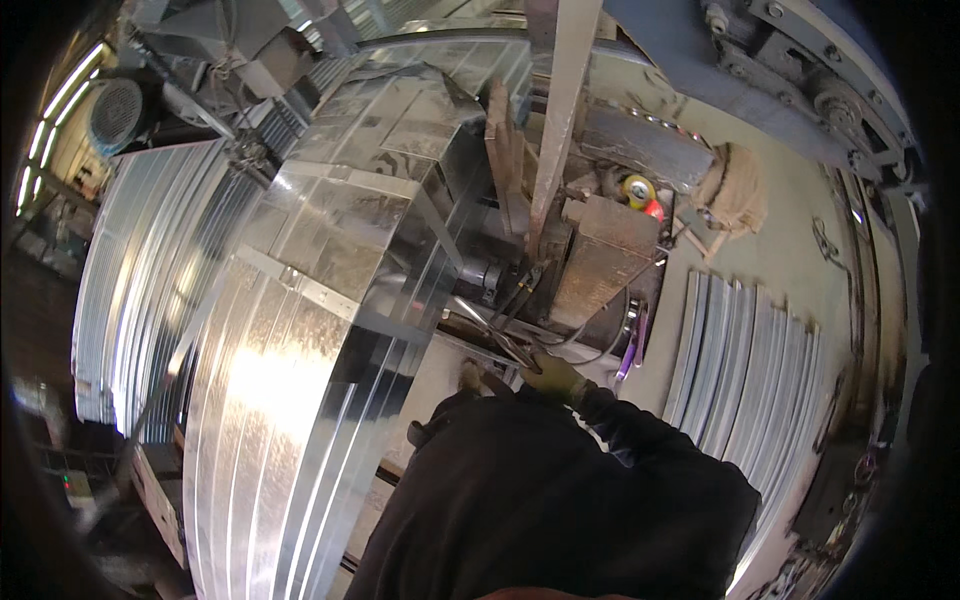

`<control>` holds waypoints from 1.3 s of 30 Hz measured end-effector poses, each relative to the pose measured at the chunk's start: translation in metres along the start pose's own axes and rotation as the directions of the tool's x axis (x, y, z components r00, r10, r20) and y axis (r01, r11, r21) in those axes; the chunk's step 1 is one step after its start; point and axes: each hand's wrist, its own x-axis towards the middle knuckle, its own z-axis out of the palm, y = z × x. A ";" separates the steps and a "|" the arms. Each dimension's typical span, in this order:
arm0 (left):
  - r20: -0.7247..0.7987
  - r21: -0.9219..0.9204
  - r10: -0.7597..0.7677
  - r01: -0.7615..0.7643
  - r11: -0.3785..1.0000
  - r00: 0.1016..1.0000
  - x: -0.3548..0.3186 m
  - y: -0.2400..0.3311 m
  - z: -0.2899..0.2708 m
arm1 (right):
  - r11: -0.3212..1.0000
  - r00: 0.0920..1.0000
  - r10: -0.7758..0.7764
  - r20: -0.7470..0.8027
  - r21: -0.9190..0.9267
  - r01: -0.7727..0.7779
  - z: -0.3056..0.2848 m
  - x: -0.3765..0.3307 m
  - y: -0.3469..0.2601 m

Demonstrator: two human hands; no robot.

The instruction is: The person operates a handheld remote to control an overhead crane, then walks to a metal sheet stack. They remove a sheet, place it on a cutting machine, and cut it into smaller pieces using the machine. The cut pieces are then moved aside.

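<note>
- While the ribbed sheets stood farthest left, the strapped metal bundle lay between them and the worker, its long side running up the view.
- Tan shape by the dark jacket: glove or boot, unclear; could not tell the left hand's state.
- Metal tool ahead of the body, long axis slanting from the right hand up-left toward the bundle; contact at its far end not clear.
- Right hand, gloved, nearer one, closed around the tool's near end; fingers partly hidden.
- Rusty brown box beyond that hand; contents not visible.
- Yellow roll just beside the box.
- Slumped sack farther right, contents hidden; pale metal strips nearer.
</note>
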 end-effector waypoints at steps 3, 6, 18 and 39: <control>-0.027 0.231 -0.071 0.075 0.970 0.997 -0.053 -0.021 -0.113 | 0.995 0.992 -0.092 -0.090 0.030 0.095 -0.028 -0.004 -0.039; -0.024 0.412 -0.178 0.172 0.895 0.984 -0.112 -0.034 -0.195 | 0.963 0.959 -0.206 -0.194 0.133 0.234 -0.055 -0.006 -0.099; 0.415 0.488 -0.343 0.112 0.866 0.843 -0.315 0.042 -0.033 | 0.752 0.831 -0.557 -0.009 -0.429 0.499 -0.068 0.127 -0.395; 0.813 0.061 -0.168 0.207 0.976 0.557 -0.277 0.012 0.117 | 0.834 0.742 0.038 -0.669 -0.388 -0.393 -0.261 0.364 -0.317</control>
